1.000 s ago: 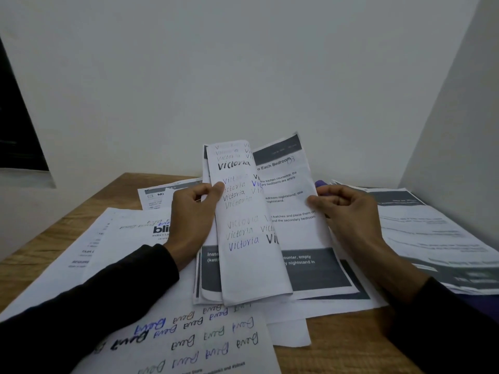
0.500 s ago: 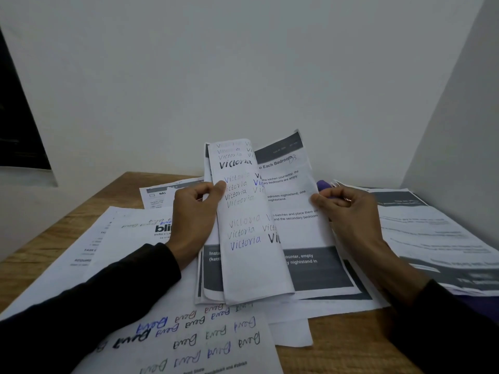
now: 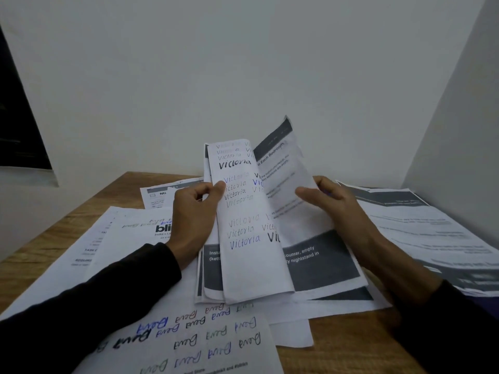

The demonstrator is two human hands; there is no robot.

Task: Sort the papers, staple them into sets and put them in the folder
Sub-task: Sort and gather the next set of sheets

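Observation:
A bundle of papers stands on its lower edge on the wooden table (image 3: pixel 81 220). My left hand (image 3: pixel 193 220) pinches the sheets folded back to the left, the front one handwritten with "Victoria" (image 3: pixel 245 225). My right hand (image 3: pixel 328 203) grips the right edge of a printed page with dark grey bands (image 3: pixel 313 263), lifting and curling it toward me. A little purple shows behind my right fingers; what it is I cannot tell.
Loose sheets cover the table: one with coloured handwriting (image 3: pixel 194 341) close to me, a "bli…" printed page (image 3: pixel 129 236) at left, grey-banded printouts (image 3: pixel 424 230) at right. White walls close in behind and on the right.
My right hand has risen and pulled the printed page up and leftward, so it now curls and its top corner stands higher. The left hand holds as before.

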